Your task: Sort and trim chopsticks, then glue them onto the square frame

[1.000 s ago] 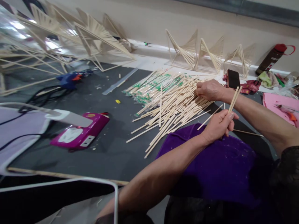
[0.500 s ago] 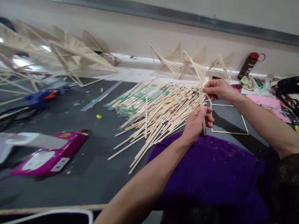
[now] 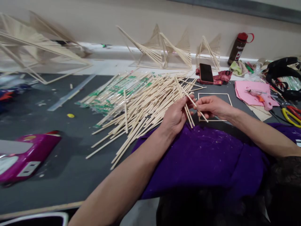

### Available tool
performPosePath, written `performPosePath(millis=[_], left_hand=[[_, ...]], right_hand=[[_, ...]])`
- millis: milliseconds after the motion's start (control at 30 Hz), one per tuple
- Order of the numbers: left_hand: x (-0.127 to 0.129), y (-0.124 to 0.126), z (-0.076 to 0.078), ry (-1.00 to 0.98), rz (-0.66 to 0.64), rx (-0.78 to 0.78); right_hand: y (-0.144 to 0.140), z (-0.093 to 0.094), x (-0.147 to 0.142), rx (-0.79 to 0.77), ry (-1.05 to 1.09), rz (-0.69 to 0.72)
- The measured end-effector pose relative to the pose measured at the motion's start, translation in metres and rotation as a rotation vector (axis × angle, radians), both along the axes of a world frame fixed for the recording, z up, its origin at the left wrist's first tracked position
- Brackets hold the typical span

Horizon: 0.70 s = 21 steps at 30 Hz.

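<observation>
— Why this grip?
— Left hand point(image 3: 174, 116) clasps two sticks point(image 3: 179, 89), apparently steadying them; right hand point(image 3: 211, 106) pinches another stick point(image 3: 191, 99); the stick pile point(image 3: 150, 105) (loose, heaped) lies nine o'clock from both, likely for easy reach.

Hands: two, one left hand point(image 3: 175, 116), one right hand point(image 3: 213, 106). Held sticks point(image 3: 190, 117): three, two in left, one in right. Loose pile point(image 3: 150, 103): one, sticks too many to count. Wrapped packs point(image 3: 122, 88): several, overlap, no exact count. Square frame point(image 3: 213, 94): one. Small models point(image 3: 150, 51): three by wall; bigger models point(image 3: 35, 40) at left overlap, can't count. Phone point(image 3: 206, 73): one. Bottle point(image 3: 237, 48): one. Pink glue gun point(image 3: 265, 99): one. Ruler point(image 3: 72, 91): one. Yellow bit point(image 3: 71, 115): one. Magenta box point(image 3: 42, 147): one. Purple cloth point(image 3: 199, 160): one.
</observation>
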<state>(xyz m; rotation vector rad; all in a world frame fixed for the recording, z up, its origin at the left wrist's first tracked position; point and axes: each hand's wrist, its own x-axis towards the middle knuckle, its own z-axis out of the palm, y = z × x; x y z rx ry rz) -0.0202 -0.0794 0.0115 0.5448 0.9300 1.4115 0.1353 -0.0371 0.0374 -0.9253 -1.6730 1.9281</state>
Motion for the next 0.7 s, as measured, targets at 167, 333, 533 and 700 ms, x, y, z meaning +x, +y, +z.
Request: performPosePath(millis=[167,333,533,700], left_hand=[[0.0036,-0.0019,0.0014,0.011,0.028,-0.031],[-0.0019,0.0015,0.0016,0.02,0.064,-0.041],[-0.0039,0.0034,-0.0038,0.05,0.076,-0.041],[-0.0005,0.0008,-0.0025,0.046,0.076,-0.003]], right_hand=[[-0.0052,-0.0014,-0.0059,0.099,-0.063,-0.041],[-0.0026,0.0027,0.0013,-0.074,-0.137,0.007],[-0.0023,-0.0005,0.0024,-0.019,-0.173,0.048],[-0.0025,-0.0036,0.0023,0.028,-0.149,0.069]])
